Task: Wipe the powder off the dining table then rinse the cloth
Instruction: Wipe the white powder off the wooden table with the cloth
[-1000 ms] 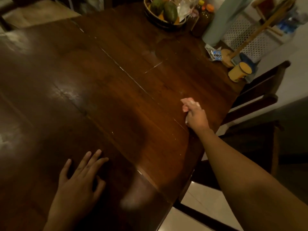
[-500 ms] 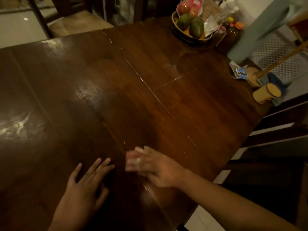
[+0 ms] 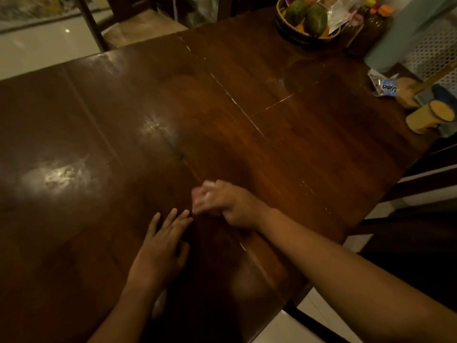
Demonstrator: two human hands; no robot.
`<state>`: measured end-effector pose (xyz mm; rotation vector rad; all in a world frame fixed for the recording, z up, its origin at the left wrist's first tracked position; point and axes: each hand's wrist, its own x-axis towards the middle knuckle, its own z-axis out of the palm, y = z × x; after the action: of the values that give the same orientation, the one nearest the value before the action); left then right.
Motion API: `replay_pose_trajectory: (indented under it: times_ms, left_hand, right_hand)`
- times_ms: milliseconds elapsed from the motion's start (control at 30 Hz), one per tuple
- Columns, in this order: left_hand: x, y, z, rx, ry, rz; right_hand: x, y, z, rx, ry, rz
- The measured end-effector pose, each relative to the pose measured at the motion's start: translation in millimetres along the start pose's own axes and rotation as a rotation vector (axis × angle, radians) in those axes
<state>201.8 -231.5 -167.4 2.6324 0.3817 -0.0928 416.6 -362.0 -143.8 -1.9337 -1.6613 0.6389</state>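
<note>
Right hand (image 3: 230, 204), fingers curled round a bunched pale pink cloth (image 3: 201, 194), has swept in to just beside the flat, straight-fingered left hand (image 3: 160, 246) on the dark wooden dining table (image 3: 296, 149); whitish powder smear (image 3: 61, 173) left of both remains, wiping unfinished.

Fruit basket (image 3: 304, 38), yellow cup (image 3: 424, 118), perhaps jars (image 3: 374, 29)

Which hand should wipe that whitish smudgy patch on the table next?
Probably the right hand: it grips the cloth. The left hand lies flat on the table, holding nothing, though the whitish patch is on its side.
</note>
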Motion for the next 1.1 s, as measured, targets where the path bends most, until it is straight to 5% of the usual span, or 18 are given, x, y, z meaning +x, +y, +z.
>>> replay_pose_trajectory:
  times_ms: [100,167,367,500,633,767,933,1100]
  left_hand:
    - [-2,-1,1,-0.055,0.047,-0.018]
    - [-2,2,1,-0.074,0.086,-0.01]
    - [-2,2,2,-0.08,0.114,-0.006]
    - [-2,-1,4,-0.086,0.095,-0.015]
    - [-1,0,3,-0.105,0.087,-0.017]
    - [-1,0,0,-0.136,0.077,-0.019]
    - [-9,7,-12,-0.169,0.01,-0.068]
    - [-16,38,-36,-0.134,-0.168,-0.216]
  right_hand:
    - [-56,-12,4,0.075,-0.261,-0.077]
    - [-93,-7,-17,0.08,-0.28,0.009]
    - [-143,38,-43,-0.082,0.461,0.806]
    - [-143,7,-2,-0.037,0.69,1.008]
    - [-190,-29,28,-0.166,0.694,1.126]
    - [-206,-75,58,0.272,0.765,0.996]
    - [-213,-134,11,0.238,0.503,0.887]
    - [-235,-194,-69,0.241,0.651,0.854]
